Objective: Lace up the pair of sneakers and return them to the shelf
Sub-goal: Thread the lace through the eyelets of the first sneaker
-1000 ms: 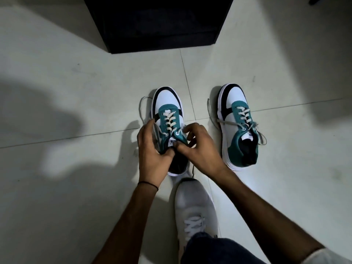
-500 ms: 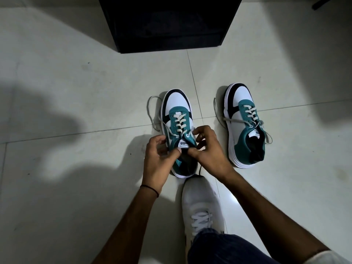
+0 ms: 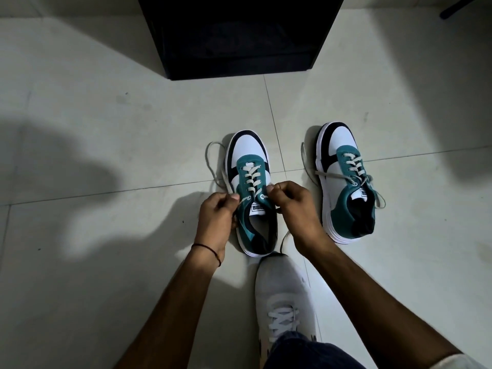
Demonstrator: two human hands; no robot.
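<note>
The teal, white and black sneaker (image 3: 250, 161) stands on the tiled floor (image 3: 106, 129), toe toward the black shelf (image 3: 239, 35), its lace (image 3: 250, 182) threaded up to the top eyelets. The left hand (image 3: 217, 217) and right hand (image 3: 292, 206) flank its tongue, each grip pinching one lace end. The second sneaker (image 3: 343, 187) sits just to the right with loose laces, and the person's white shoe (image 3: 285, 288) is behind the heel.

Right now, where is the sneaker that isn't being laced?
In the head view, the free sneaker stands on the floor right of centre, beside and apart from the sneaker being laced.
</note>
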